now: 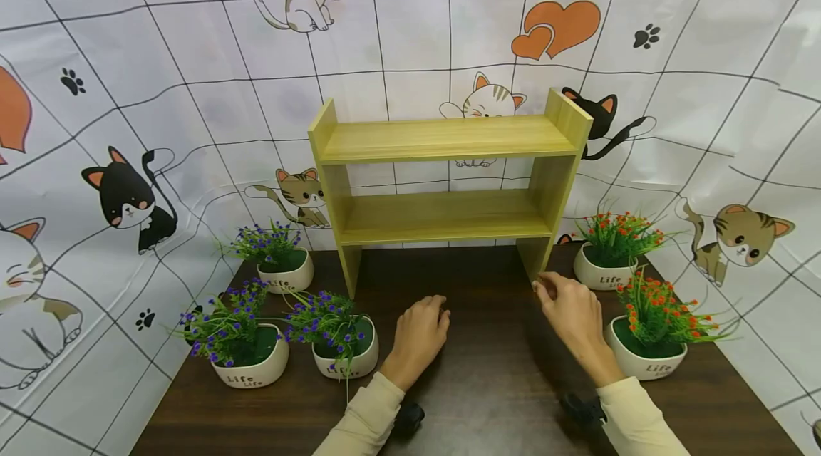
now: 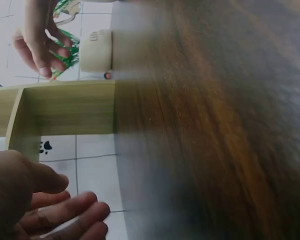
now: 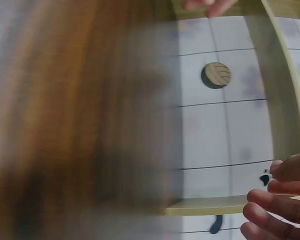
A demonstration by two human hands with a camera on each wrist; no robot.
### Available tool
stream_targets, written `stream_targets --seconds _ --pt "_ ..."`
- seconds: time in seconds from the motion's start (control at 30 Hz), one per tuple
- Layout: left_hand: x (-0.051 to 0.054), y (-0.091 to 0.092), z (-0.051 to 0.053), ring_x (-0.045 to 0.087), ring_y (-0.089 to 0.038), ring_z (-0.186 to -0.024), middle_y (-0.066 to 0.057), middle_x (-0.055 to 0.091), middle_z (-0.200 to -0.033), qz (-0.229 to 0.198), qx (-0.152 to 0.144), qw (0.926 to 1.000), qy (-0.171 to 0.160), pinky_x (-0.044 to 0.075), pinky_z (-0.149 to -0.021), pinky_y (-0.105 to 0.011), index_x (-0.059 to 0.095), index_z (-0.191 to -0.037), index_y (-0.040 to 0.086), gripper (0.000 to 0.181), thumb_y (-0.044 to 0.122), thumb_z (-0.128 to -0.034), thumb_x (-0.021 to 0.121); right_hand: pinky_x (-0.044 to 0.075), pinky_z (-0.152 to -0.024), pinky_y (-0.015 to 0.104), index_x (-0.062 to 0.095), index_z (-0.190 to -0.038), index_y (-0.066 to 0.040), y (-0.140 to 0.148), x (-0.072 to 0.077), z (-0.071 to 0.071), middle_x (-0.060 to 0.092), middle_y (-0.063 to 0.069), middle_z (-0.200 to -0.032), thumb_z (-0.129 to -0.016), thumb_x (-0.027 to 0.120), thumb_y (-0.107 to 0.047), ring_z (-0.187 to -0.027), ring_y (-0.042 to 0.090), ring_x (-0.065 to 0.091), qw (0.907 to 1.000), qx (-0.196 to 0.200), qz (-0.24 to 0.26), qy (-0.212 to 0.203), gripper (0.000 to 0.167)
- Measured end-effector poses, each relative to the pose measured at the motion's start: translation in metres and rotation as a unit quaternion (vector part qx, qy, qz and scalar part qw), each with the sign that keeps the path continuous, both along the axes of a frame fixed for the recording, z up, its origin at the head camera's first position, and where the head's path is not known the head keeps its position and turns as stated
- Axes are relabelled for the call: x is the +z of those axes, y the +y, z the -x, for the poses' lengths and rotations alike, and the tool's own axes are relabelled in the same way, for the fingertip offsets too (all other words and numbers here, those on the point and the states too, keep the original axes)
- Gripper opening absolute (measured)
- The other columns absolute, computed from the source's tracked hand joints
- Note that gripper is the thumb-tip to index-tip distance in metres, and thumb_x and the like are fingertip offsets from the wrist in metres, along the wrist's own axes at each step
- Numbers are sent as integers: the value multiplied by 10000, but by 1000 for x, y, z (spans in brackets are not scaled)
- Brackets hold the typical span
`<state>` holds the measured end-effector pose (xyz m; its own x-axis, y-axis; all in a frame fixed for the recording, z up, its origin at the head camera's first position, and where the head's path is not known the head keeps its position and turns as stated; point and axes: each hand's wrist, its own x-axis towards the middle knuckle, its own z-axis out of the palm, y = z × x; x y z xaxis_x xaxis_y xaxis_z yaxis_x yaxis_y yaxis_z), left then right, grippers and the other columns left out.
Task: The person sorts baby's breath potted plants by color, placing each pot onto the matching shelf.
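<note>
Head view: just R of a purple-flower pot (image 1: 367, 358), your L hand (image 1: 418, 338) has fingers loose, holding nothing; shelf (image 1: 442, 219) stands upright, back of table (image 1: 487, 385). R hand (image 1: 573, 315), fingers relaxed, is by its R leg (image 1: 537, 255), contact unclear; if shifting, prob. best guide both sides evenly, w/o bumping pots.

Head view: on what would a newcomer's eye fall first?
The yellow-green wooden two-tier shelf stands at the centre, before a white cat-printed wall covering. Three white pots of purple flowers stand left, two of orange-red flowers right, on the dark brown table.
</note>
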<state>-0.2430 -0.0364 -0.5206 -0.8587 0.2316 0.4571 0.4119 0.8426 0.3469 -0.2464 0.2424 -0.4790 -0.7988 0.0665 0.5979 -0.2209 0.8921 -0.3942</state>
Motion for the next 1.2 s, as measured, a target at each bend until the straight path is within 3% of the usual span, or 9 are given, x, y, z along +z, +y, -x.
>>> stream_targets --seconds 0.13,0.33,0.47,0.6,0.7,0.83,1.0,1.03,1.2 --pt "4 -7 -7 761 -183 -729 -20 816 -972 -190 -92 9994 287 590 -590 -310 817 -1060 110 115 165 -1015 727 536 -599 586 833 -1011 -36 0 17 6 784 124 -788 -908 796 -57 -646 334 715 9985 69 128 535 112" --pt "7 -19 -23 696 -111 -640 8 808 -890 -402 -223 9981 400 524 -550 -239 821 -1006 130 67 146 -992 758 555 -573 554 823 -1018 13 2 52 16 788 187 -820 -935 776 -15 -633 336 718 9952 268 177 921 99" --pt "8 -27 -36 636 -30 -625 39 783 -829 -668 -386 9968 188 486 -558 -194 815 -990 142 56 128 -985 762 573 -630 593 819 -1043 31 4 80 23 796 223 -873 -965 747 -26 -687 378 750 9931 277 306 1095 121" --pt "9 -37 -50 613 26 -656 51 778 -835 -994 -603 9928 -306 493 -586 -172 815 -1009 124 70 120 -998 746 584 -660 590 811 -1081 37 7 106 29 801 241 -921 -988 723 -37 -739 404 776 9901 268 551 1261 148" --pt "7 -47 -61 612 48 -679 61 774 -840 -1161 -632 9894 -597 502 -594 -166 813 -1020 108 78 115 -1004 737 593 -650 321 805 -1115 34 10 123 33 805 237 -957 -998 722 -63 -774 409 790 9885 217 748 1293 173" --pt "5 -64 -73 618 60 -700 61 768 -841 -1289 -690 9869 -675 513 -598 -163 806 -1014 92 75 88 -1002 732 340 -686 -21 791 -1164 35 13 142 37 801 242 -1044 -1017 715 -116 -866 432 794 9860 126 1069 1271 223" --pt "3 -85 -82 613 74 -696 79 761 -825 -1390 -815 9858 -462 510 -592 -157 805 -990 89 64 66 -986 746 301 -711 -43 774 -1205 32 16 160 42 796 238 -1102 -1029 716 -168 -910 445 793 9841 -2 1200 1310 273" --pt "2 -89 -84 604 76 -692 83 758 -818 -1412 -809 9855 -469 505 -589 -159 805 -989 92 64 65 -984 747 375 -714 -20 771 -1213 33 16 163 43 794 242 -1107 -1029 718 -180 -912 449 791 9843 -24 1191 1304 286" --pt "2 -113 -95 601 87 -663 105 764 -794 -1545 -560 9838 -722 499 -577 -178 807 -1011 102 71 93 -997 738 377 -715 -28 747 -1237 48 17 177 49 788 246 -1137 -1036 709 -204 -950 437 792 9847 -53 1207 1256 325"
